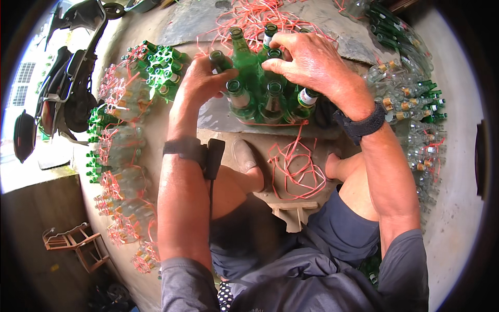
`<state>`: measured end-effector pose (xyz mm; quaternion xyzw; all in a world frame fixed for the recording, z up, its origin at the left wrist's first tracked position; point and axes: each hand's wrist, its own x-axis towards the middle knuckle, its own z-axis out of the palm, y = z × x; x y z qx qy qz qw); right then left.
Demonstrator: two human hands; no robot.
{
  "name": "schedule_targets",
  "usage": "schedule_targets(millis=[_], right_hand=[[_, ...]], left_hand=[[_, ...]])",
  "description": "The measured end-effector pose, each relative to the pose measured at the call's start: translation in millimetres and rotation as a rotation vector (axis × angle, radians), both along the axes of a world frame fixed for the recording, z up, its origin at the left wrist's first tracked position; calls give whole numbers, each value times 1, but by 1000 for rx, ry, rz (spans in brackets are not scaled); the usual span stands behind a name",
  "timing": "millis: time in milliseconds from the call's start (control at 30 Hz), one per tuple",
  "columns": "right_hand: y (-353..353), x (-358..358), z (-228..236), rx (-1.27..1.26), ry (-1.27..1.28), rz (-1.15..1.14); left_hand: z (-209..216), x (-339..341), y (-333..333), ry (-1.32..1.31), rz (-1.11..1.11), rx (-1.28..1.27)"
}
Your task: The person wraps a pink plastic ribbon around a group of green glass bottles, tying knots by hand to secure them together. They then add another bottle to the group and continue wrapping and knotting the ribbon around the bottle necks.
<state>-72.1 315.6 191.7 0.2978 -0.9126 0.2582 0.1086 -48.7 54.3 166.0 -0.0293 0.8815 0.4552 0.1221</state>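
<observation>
Clustered bottles [274, 99] are standing between the left hand [201, 79] and the right hand [314, 60]. Twine [292, 154] is lying beyond them and between the feet [244, 155], while bundled bottles [126, 143] are flanking them at left, stacked bottles [413, 104] at right.

left fingers [226, 76] around neck of green bottle [217, 56] | right fingers [276, 66] at other bottle necks [274, 88] | pink twine [295, 173] between feet [243, 155]

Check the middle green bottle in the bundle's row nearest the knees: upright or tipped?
Upright. The green bottle stands with its mouth facing up, neck and shoulder below. Whether it holds liquid: cannot tell.
</observation>
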Motion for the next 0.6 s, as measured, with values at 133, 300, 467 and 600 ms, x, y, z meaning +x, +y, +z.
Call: schedule_targets(millis=[133, 300, 467, 600], right_hand=[[-10, -7, -5, 74, -44, 29], [-17, -11, -15, 22, 33, 35], [-28, -7, -8, 23, -2, 38], [-33, -6, -11, 0, 39, 41]], left_hand=[[-1, 0, -1, 1, -1, -12], [-4, -1, 1, 12, -17, -3], [-4, 2, 1, 80, 24, -8], [-4, 1, 3, 77, 24, -8]])
